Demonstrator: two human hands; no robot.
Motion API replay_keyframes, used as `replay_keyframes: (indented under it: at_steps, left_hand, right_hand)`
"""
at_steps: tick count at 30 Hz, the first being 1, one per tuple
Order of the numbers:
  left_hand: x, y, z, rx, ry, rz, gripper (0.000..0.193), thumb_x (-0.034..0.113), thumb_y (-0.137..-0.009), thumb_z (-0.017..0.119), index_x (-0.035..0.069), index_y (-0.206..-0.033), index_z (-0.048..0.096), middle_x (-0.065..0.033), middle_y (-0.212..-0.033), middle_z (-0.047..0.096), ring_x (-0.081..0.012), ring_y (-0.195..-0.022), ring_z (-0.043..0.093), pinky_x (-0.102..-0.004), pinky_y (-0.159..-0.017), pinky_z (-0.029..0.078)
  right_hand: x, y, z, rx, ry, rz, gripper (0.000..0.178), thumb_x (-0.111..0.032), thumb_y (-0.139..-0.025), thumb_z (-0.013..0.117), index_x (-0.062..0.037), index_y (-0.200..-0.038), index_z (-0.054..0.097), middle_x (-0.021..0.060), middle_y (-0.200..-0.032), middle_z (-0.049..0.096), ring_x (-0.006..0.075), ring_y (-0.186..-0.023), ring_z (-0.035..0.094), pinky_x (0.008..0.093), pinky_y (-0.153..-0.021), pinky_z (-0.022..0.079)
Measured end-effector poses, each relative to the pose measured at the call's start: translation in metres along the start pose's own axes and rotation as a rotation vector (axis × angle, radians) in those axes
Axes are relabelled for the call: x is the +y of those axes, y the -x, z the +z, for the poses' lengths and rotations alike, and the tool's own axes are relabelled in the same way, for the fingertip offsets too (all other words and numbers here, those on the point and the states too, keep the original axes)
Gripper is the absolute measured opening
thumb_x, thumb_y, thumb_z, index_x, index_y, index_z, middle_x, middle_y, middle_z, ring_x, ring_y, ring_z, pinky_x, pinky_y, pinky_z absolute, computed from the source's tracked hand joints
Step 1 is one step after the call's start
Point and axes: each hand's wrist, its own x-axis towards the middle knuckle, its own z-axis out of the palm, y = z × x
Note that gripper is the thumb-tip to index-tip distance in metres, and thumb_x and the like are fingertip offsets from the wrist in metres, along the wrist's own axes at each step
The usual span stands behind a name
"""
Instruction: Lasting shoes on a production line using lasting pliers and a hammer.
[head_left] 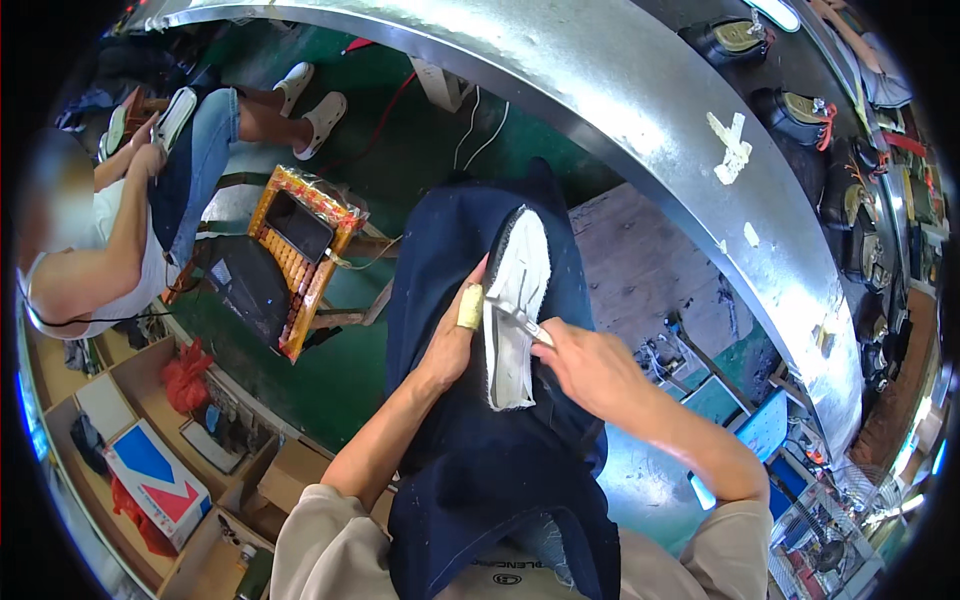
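A long shoe piece [513, 370] lies on my lap over a dark blue apron [430, 245], its white face up and a dark edge along its upper left. My left hand [450, 345] grips its left side. A yellow wrap [470, 307] covers the thumb. My right hand [590, 368] is closed around a slim grey metal tool [521, 319], at the right side of the shoe piece. The tool's tip reaches across the white face toward the left thumb. The fingers under the shoe piece are hidden.
A curved metal bench [640, 110] arches ahead and right, with dark shoes [795, 115] beyond it. At left, a seated person [110, 230] holds another shoe. A stool with a beaded seat [290, 270] bears a phone [299, 226]. Wooden bins [150, 375] stand at lower left.
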Motion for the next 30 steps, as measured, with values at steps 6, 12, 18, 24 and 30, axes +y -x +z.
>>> replay_keyframes:
  at_steps: [6,12,18,24,30]
  left_hand:
    - [0.008,0.009,0.01,-0.005,0.019,0.031,0.059,0.035,-0.115,0.035,0.007,-0.165,0.024,-0.0123,-0.169,0.03,-0.0228,-0.155,0.027,-0.0353,-0.127,0.018]
    - [0.016,0.008,-0.003,-0.079,0.323,0.026,0.07,0.032,-0.109,0.049,0.008,-0.167,0.019,-0.0118,-0.172,0.021,-0.0228,-0.157,0.022,-0.037,-0.128,0.018]
    - [0.009,0.008,0.001,-0.012,-0.059,0.121,0.077,0.04,-0.109,0.047,0.006,-0.168,0.011,-0.0147,-0.173,0.013,-0.0258,-0.159,0.017,-0.0389,-0.127,0.016]
    - [0.014,0.006,0.007,-0.031,0.141,-0.03,0.065,0.041,-0.114,0.03,0.008,-0.168,0.012,-0.0136,-0.171,0.024,-0.0241,-0.156,0.026,-0.0379,-0.127,0.02]
    - [0.015,0.006,0.004,-0.007,0.007,0.017,0.062,0.036,-0.115,0.031,0.006,-0.167,0.016,-0.0144,-0.17,0.026,-0.0243,-0.156,0.025,-0.0368,-0.128,0.018]
  right_hand:
    - [-0.017,0.001,-0.017,-0.079,0.367,-0.079,0.011,-0.007,-0.091,0.062,0.0009,-0.093,0.056,0.018,-0.078,0.066,0.0342,-0.067,0.072,0.0406,-0.056,0.057]
    - [-0.004,-0.002,0.027,0.041,0.062,0.023,0.023,-0.022,-0.104,0.059,0.0,-0.097,0.055,0.0184,-0.08,0.068,0.0374,-0.07,0.071,0.0437,-0.058,0.056]
    - [0.0,-0.002,0.043,0.065,-0.409,0.193,0.029,-0.027,-0.107,0.058,0.0015,-0.107,0.06,0.0132,-0.087,0.073,0.0288,-0.069,0.072,0.0387,-0.058,0.056]
    - [0.0,-0.018,-0.015,-0.335,-0.784,0.416,0.031,-0.029,-0.108,0.057,0.0015,-0.108,0.06,0.0116,-0.082,0.072,0.0236,-0.068,0.072,0.0366,-0.056,0.055]
    - [0.004,-0.01,-0.011,0.041,0.066,-0.031,0.023,-0.025,-0.103,0.062,-0.0028,-0.097,0.055,0.0191,-0.074,0.068,0.0409,-0.068,0.068,0.0489,-0.057,0.053]
